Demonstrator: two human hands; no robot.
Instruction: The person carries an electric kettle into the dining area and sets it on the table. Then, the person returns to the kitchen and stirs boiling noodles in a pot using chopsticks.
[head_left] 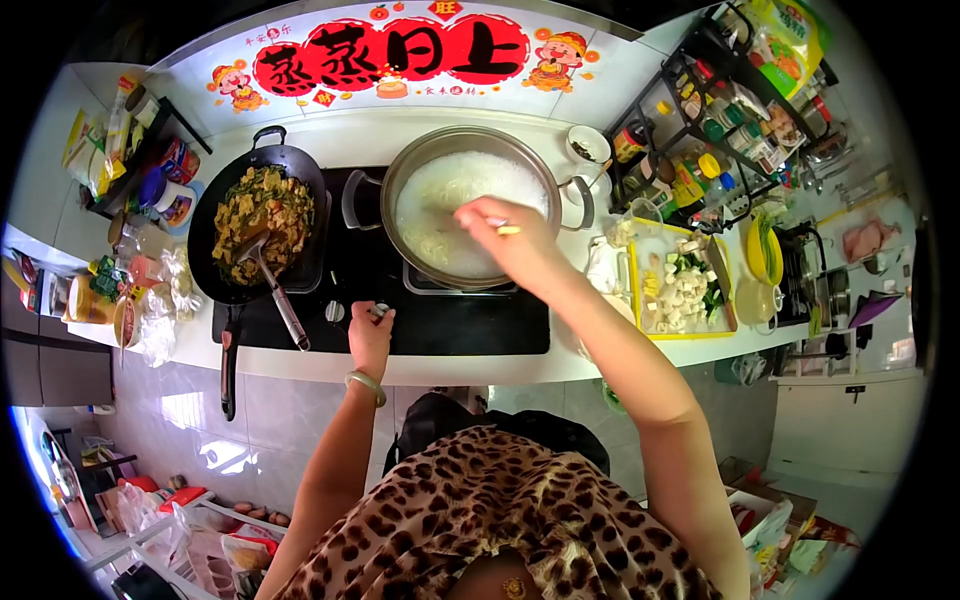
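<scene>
On the front of the black gas stove, my left hand [371, 335] has its fingers closed around a stove knob [379, 311]. My right hand [510, 238] is over the large steel pot [398, 258], closed on what look like chopsticks [509, 230]; only their pale yellow ends show, and the rest is hidden. Foamy white liquid [500, 178] fills the pot, with pale noodles [428, 240] on its left side. To the left sits a black wok [202, 222] of browned food with green bits [262, 215], a metal spatula [284, 305] resting in it.
A second knob [334, 312] is left of my hand. The wok's handle [229, 375] juts past the counter's front edge. At right lies a yellow-rimmed cutting board [690, 333] with white cubes, chopped greens and a knife [719, 270]. Bottles crowd the rack [690, 110].
</scene>
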